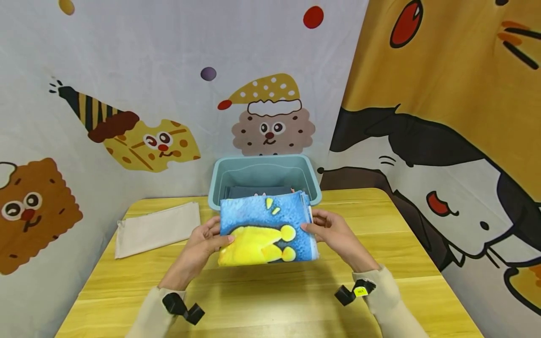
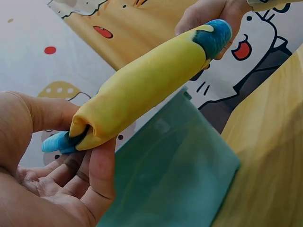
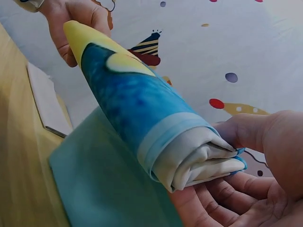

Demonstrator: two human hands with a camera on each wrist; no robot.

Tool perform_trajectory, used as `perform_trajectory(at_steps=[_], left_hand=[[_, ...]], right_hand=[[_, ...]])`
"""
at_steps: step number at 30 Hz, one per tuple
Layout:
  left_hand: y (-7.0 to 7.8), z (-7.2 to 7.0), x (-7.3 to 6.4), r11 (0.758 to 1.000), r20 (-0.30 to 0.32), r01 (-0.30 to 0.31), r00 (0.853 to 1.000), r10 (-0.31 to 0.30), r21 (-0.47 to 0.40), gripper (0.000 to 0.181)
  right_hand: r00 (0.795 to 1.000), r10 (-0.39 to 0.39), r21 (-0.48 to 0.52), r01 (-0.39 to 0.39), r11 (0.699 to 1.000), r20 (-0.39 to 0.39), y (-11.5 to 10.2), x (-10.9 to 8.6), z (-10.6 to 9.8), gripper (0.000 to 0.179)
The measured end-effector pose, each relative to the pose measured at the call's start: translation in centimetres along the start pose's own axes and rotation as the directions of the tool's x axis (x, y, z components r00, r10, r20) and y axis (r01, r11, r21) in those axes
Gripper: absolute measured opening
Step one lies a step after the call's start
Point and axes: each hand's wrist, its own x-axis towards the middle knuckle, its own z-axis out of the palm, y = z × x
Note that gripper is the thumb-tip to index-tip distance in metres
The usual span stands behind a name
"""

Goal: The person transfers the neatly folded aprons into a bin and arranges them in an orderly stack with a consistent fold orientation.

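Observation:
A folded blue and yellow printed cloth (image 1: pixel 262 230) is held up in front of the bin by both hands. At its left end my left hand (image 1: pixel 200 249) pinches it, thumb on the near face and fingers behind. My right hand (image 1: pixel 338 237) grips the opposite end the same way. The right wrist view shows the layered folds of the cloth (image 3: pixel 128 94) with a whitish inner side. In the left wrist view a rounded yellow fold of the cloth (image 2: pixel 147 85) faces the camera. Behind it stands a blue-green plastic bin (image 1: pixel 264 162), with dark folded fabric (image 1: pixel 241 191) inside.
On the wooden table (image 1: pixel 270 305), a folded off-white cloth (image 1: pixel 160 230) lies to the left of the bin. A cartoon-printed curtain (image 1: pixel 169 56) hangs right behind the table and along both sides.

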Motion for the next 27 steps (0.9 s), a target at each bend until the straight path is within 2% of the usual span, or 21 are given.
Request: perform_trajectory(at_steps=[6, 16, 27], left_hand=[[1.5, -0.6, 1.3, 0.999, -0.030, 0.015, 0.999, -0.013, 0.045, 0.086], [4.1, -2.0, 4.0, 0.996, -0.052, 0.033, 0.998, -0.028, 0.088, 0.086], [5.7, -3.1, 6.7, 0.995, -0.039, 0.062, 0.997, -0.059, 0.080, 0.088]], right_hand=[[1.000, -0.026, -0.030, 0.026, 0.999, 0.000, -1.3, 1.4, -0.6, 0.057], [0.996, -0.086, -0.048, 0.086, 0.995, 0.007, -3.8, 4.5, -1.5, 0.051], [1.000, -0.021, -0.107, 0.021, 0.994, 0.005, -5.3, 7.5, -2.3, 0.051]])
